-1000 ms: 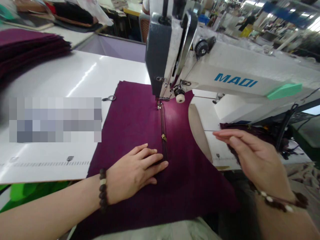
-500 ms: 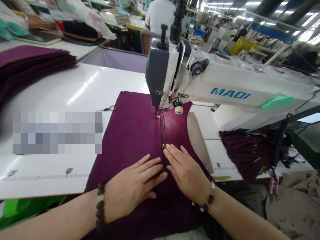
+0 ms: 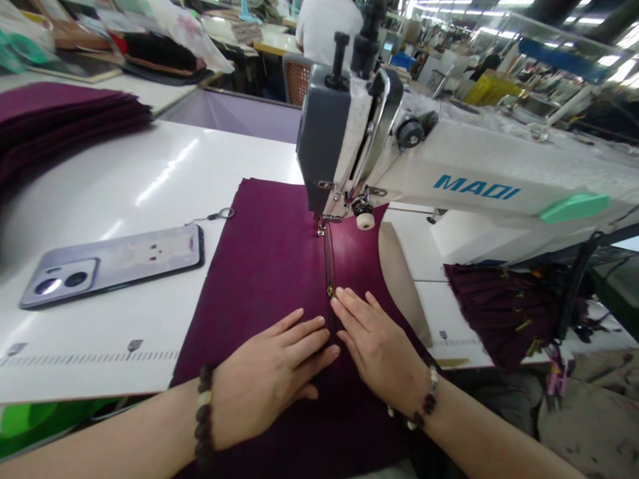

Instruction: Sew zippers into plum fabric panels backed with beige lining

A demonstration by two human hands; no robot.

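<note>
A dark purple fabric panel [image 3: 269,266] lies flat under the needle area of a white sewing machine [image 3: 479,179]. Down its middle runs a zipper [image 3: 327,256], its top end beneath the presser foot [image 3: 321,230]. My left hand [image 3: 274,372] rests on the panel left of the zipper line, fingers stretched out. On the other side, my right hand [image 3: 377,349] lies with extended fingers, its fingertips by the brass zipper pull [image 3: 330,291]. Neither hand grasps anything. A beige piece [image 3: 402,286] shows from under the panel's right edge.
A phone [image 3: 120,263] with a strap lies left of the panel. Stacked purple pieces [image 3: 64,126] sit at the far left. Purple zipper strips [image 3: 504,313] lie right of the machine. Behind it is a person in a white shirt [image 3: 329,30].
The camera view has shifted slightly, so the machine appears a little farther right. Both hands keep nearly the same place on the panel.
</note>
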